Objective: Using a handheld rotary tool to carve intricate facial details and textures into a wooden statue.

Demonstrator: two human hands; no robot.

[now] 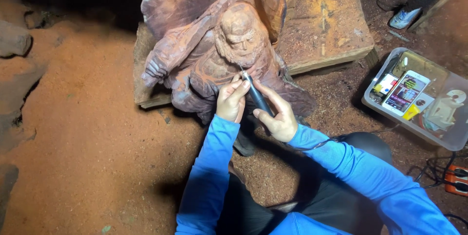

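A reddish-brown wooden carving (214,45) of a bearded figure stands on a wooden slab (326,25). My right hand (277,113) grips a slim dark rotary carving tool (257,96), whose thin bit touches the figure's beard. My left hand (231,99) is closed around the tool's front end, steadying it close to the carving's chest. Both arms wear blue sleeves. The tool's cord runs off to the right across my dark trouser leg.
Red sawdust covers the ground. A clear plastic tray (438,132) at the right holds a lit phone (405,93) and small items. A bottle (412,8) lies at top right. An orange power strip (458,179) with cables sits at the right edge. Rocks lie left.
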